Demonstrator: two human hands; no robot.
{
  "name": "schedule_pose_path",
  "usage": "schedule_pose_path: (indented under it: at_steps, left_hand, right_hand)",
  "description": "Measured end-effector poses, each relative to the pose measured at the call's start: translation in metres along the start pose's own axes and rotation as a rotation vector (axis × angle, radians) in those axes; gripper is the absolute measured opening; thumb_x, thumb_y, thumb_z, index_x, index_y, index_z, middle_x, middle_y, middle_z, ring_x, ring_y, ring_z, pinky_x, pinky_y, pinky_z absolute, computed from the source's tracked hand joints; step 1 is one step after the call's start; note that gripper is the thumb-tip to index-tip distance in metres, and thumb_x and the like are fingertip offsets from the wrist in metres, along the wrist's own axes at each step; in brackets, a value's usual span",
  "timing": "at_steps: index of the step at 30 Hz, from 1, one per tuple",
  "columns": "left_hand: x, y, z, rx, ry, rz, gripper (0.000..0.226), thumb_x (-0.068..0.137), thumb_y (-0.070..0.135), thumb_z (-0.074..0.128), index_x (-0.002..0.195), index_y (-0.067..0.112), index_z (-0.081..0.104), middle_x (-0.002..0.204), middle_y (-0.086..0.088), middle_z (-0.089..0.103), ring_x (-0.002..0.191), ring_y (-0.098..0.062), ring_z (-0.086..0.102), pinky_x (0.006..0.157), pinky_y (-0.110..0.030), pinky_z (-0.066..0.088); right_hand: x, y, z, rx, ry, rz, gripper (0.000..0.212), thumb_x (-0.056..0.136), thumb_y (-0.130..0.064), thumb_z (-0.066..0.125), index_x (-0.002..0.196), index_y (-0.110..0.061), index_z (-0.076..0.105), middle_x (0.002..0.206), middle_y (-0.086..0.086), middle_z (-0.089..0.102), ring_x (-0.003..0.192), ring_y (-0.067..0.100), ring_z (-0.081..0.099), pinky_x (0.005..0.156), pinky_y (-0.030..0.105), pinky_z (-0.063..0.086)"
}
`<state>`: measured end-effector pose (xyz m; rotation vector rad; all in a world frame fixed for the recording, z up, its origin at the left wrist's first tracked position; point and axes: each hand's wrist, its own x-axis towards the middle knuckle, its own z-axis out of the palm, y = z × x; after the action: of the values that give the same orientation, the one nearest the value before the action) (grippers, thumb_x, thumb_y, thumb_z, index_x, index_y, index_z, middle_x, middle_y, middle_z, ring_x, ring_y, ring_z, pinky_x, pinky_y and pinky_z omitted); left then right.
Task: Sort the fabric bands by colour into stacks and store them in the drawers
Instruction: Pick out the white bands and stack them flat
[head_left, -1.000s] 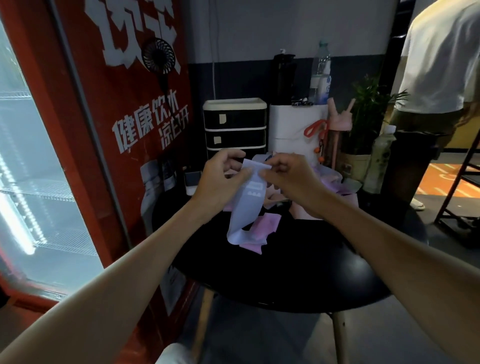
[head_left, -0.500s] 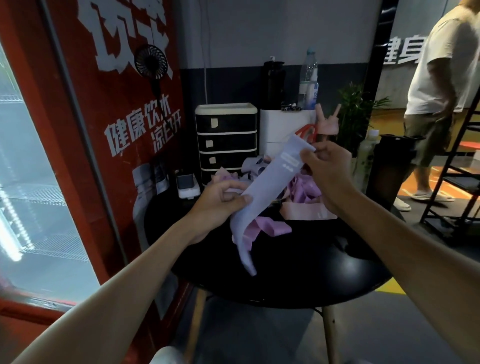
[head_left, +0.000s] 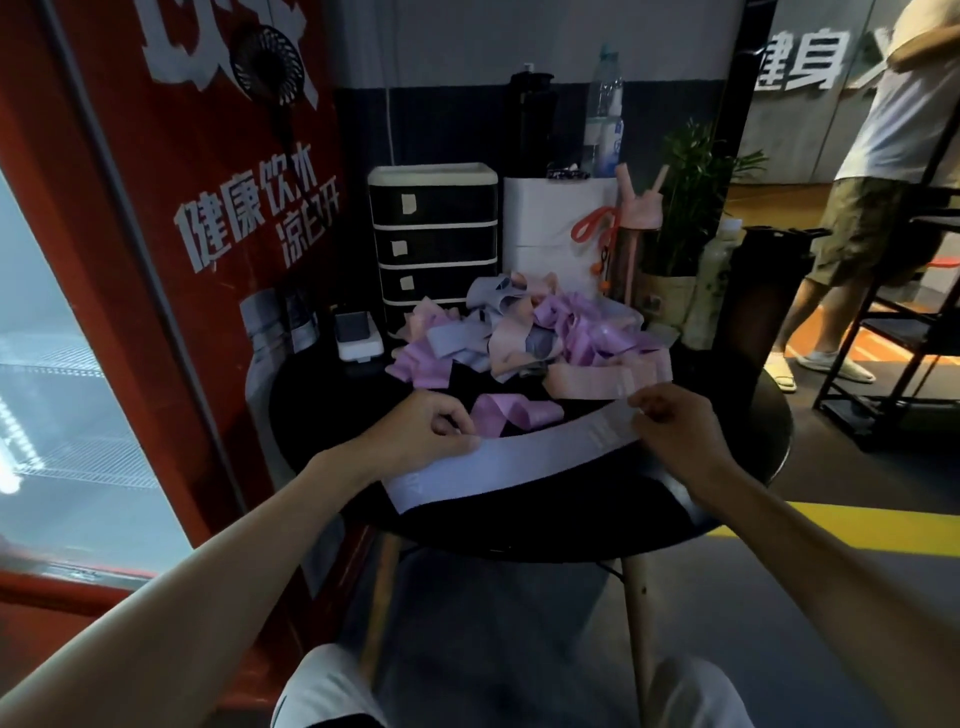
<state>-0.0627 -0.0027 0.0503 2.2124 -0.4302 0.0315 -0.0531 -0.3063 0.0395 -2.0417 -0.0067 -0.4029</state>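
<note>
A pale blue fabric band lies stretched flat across the near part of the round black table. My left hand pinches the band near its left end and my right hand pinches its right end. Behind it a loose purple band curls on the table. Further back sits a jumbled heap of purple, pink and blue bands. A small black drawer unit with cream trim stands at the table's back, all its drawers shut.
A white box with bottles, a pink flask and a potted plant crowd the back right. A red drinks fridge stands close on the left. A person stands at the far right beside a black rack.
The blue band was held up in the air, hanging and slanted. Both hands have since come down and apart, and the band now lies stretched flat on the near table.
</note>
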Motion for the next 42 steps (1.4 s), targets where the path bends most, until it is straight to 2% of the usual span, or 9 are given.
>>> schedule_pose_path:
  at_steps: [3, 5, 13, 17, 21, 28, 36, 39, 42]
  left_hand:
    - [-0.003, -0.015, 0.008, 0.062, -0.004, 0.040, 0.008, 0.085, 0.015, 0.077, 0.086, 0.009, 0.072, 0.078, 0.001, 0.071, 0.073, -0.001, 0.064, 0.073, -0.026, 0.053]
    - [-0.009, -0.022, 0.008, 0.078, -0.017, 0.022, 0.006, 0.086, 0.019, 0.076, 0.089, 0.017, 0.072, 0.081, 0.003, 0.068, 0.076, -0.005, 0.064, 0.079, -0.030, 0.054]
    - [-0.033, -0.036, 0.000, 0.173, 0.029, 0.061, 0.007, 0.085, 0.026, 0.077, 0.090, 0.030, 0.074, 0.100, 0.011, 0.066, 0.096, -0.005, 0.062, 0.088, -0.026, 0.050]
    - [-0.039, -0.048, 0.002, 0.261, 0.015, 0.016, 0.004, 0.085, 0.040, 0.073, 0.089, 0.040, 0.072, 0.108, 0.022, 0.058, 0.108, 0.001, 0.053, 0.104, -0.039, 0.040]
    - [-0.040, -0.051, 0.004, 0.332, 0.062, 0.036, 0.010, 0.085, 0.053, 0.067, 0.092, 0.046, 0.070, 0.108, 0.027, 0.055, 0.109, 0.001, 0.049, 0.106, -0.047, 0.037]
    - [-0.051, -0.051, 0.003, 0.414, 0.015, 0.037, 0.042, 0.068, 0.087, 0.046, 0.097, 0.060, 0.060, 0.116, 0.027, 0.049, 0.113, 0.004, 0.040, 0.103, -0.032, 0.026]
    - [-0.049, -0.044, 0.002, 0.571, -0.002, 0.025, 0.038, 0.088, 0.066, 0.052, 0.120, 0.045, 0.060, 0.124, 0.024, 0.045, 0.119, -0.002, 0.038, 0.098, -0.030, 0.022]
    - [-0.048, -0.040, 0.006, 0.475, 0.074, 0.003, 0.051, 0.078, 0.075, 0.041, 0.112, 0.042, 0.060, 0.117, 0.023, 0.049, 0.113, -0.001, 0.044, 0.097, -0.033, 0.030]
    - [-0.033, -0.035, 0.010, 0.381, 0.205, -0.033, 0.045, 0.083, 0.066, 0.054, 0.111, 0.032, 0.062, 0.112, 0.015, 0.055, 0.109, -0.009, 0.054, 0.097, -0.040, 0.044]
  right_hand:
    - [-0.009, 0.015, 0.002, -0.226, -0.026, 0.020, 0.020, 0.081, -0.013, 0.069, 0.080, -0.032, 0.063, 0.087, 0.000, 0.068, 0.094, 0.026, 0.065, 0.092, 0.044, 0.048]
    - [-0.015, 0.020, 0.001, -0.346, -0.039, 0.080, 0.014, 0.083, -0.022, 0.068, 0.081, -0.034, 0.062, 0.088, -0.006, 0.065, 0.099, 0.021, 0.060, 0.098, 0.042, 0.040]
    - [-0.016, 0.037, 0.000, -0.546, 0.011, 0.023, 0.006, 0.087, -0.028, 0.062, 0.090, -0.031, 0.065, 0.102, -0.002, 0.061, 0.109, 0.028, 0.051, 0.086, 0.038, 0.027]
    - [-0.024, 0.039, 0.001, -0.608, -0.145, -0.222, 0.020, 0.090, -0.037, 0.061, 0.109, -0.033, 0.065, 0.121, -0.012, 0.052, 0.119, 0.018, 0.040, 0.089, 0.033, 0.021]
    - [-0.026, 0.035, 0.000, -0.622, -0.173, -0.234, 0.019, 0.090, -0.041, 0.061, 0.108, -0.035, 0.065, 0.124, -0.014, 0.052, 0.120, 0.017, 0.039, 0.092, 0.035, 0.022]
    - [-0.023, 0.036, -0.001, -0.620, -0.261, -0.283, 0.023, 0.088, -0.045, 0.063, 0.109, -0.036, 0.064, 0.123, -0.016, 0.051, 0.121, 0.015, 0.040, 0.091, 0.034, 0.020]
    - [-0.025, 0.029, 0.002, -0.714, -0.231, -0.242, 0.029, 0.087, -0.051, 0.060, 0.112, -0.037, 0.062, 0.127, -0.012, 0.049, 0.125, 0.019, 0.036, 0.096, 0.037, 0.023]
    - [-0.015, 0.014, 0.011, -0.634, -0.267, -0.262, 0.034, 0.088, -0.046, 0.061, 0.120, -0.035, 0.060, 0.131, -0.012, 0.050, 0.128, 0.017, 0.036, 0.101, 0.039, 0.024]
    - [-0.003, -0.006, 0.030, -0.546, -0.301, -0.304, 0.037, 0.086, -0.042, 0.066, 0.121, -0.031, 0.060, 0.128, -0.009, 0.055, 0.125, 0.018, 0.043, 0.103, 0.043, 0.030]
